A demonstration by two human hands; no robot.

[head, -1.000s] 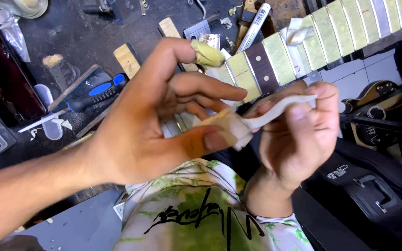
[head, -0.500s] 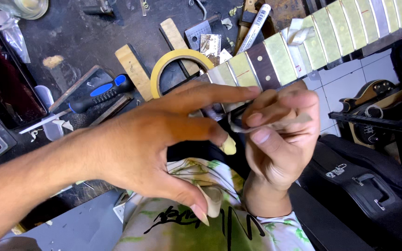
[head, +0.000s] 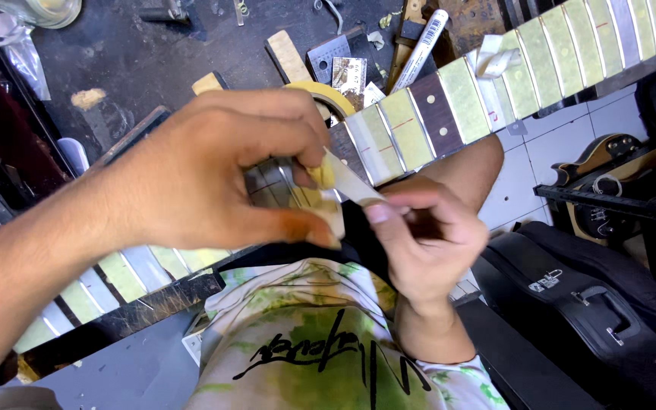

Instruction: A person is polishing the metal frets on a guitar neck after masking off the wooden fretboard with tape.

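Note:
A guitar neck (head: 449, 106) lies slantwise across the bench, with pale masking tape between most of its frets. My left hand (head: 214, 167) reaches in from the left and hovers over the neck's middle, its thumb and fingers pinched on one end of a short strip of masking tape (head: 351, 182). The strip's other end is pinched by my right hand (head: 427, 243), just below the neck and above my shirt. The strip is stretched between the two hands, close to the fretboard. The frets under my left hand are hidden.
A roll of yellow masking tape (head: 328, 95) lies behind the neck, beside a white marker pen (head: 423, 42) and wooden blocks (head: 288, 53). A black guitar case (head: 586, 304) lies on the floor at the right, with another guitar (head: 594, 163) beyond it.
My left hand, spread open before, has closed onto the tape strip. Both hands have moved up toward the fretboard with the strip between them.

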